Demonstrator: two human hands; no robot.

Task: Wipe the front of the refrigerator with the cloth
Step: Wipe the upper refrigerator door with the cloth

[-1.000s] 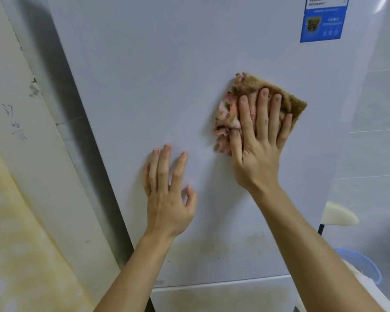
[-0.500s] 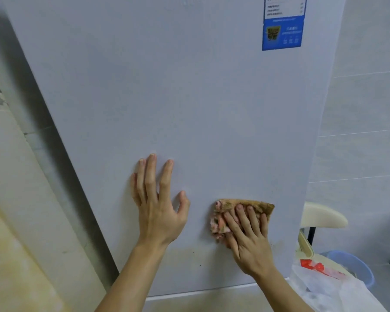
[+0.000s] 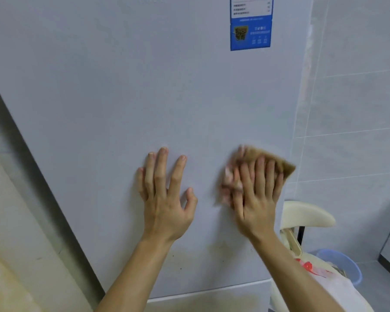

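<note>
Soft even light, motion blur on right hand (image 3: 257, 203) & cloth (image 3: 282, 165)

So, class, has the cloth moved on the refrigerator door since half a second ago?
Yes. The cloth under the right hand has gone up and rightward, away from the brown stain and nearer the blue sticker.

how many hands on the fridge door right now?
2. The left hand lies flat on the bare refrigerator door, left of the cloth. The right hand, motion-blurred, presses the cloth against the door near its right edge. Neither is hidden.
</note>
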